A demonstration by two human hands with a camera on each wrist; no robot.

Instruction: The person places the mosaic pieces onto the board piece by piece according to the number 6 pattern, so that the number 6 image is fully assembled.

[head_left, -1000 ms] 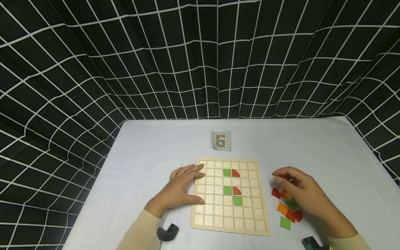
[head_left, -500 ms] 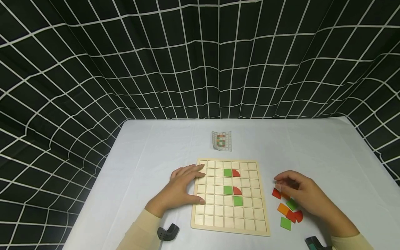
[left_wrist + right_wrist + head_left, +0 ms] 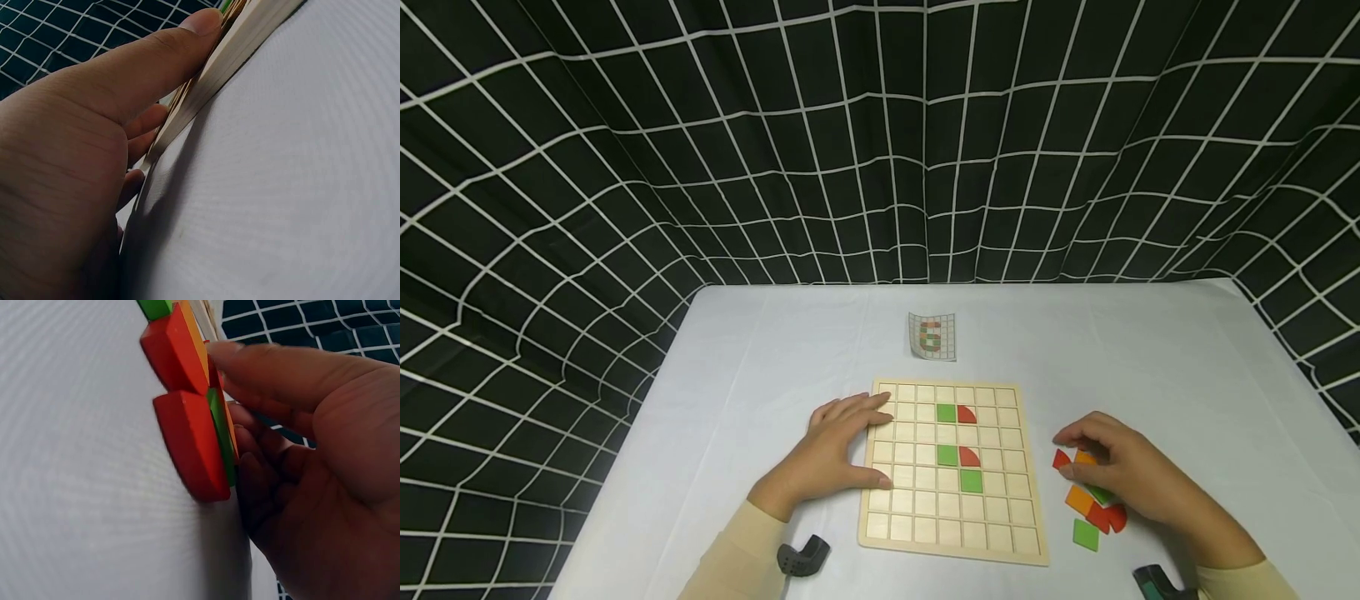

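Note:
A wooden grid board (image 3: 917, 529) lies on the table, with green square tiles (image 3: 972, 482) and red quarter-circle tiles (image 3: 967, 414) in some cells. My left hand (image 3: 823, 458) rests on its left edge, thumb and fingers spread over the rim; the left wrist view shows the thumb (image 3: 144, 72) along that edge. To the board's right, my right hand (image 3: 1131, 467) is low over a loose pile. Its thumb and forefinger stand apart on either side of a red tile (image 3: 1060, 459). Beside it lies an orange tile (image 3: 1084, 457), partly covered by the hand.
Further loose tiles lie nearer me: an orange square (image 3: 1079, 500), red rounded pieces (image 3: 1097, 517) and a green square (image 3: 1086, 535). Behind the board is a small printed grid card (image 3: 933, 337) with a coloured pattern. Black gridded curtains (image 3: 880, 167) surround the white table (image 3: 760, 350).
My right hand has dipped and shifted slightly over the pile, its thumb moving down beside the red tile. The left hand stays on the board's edge.

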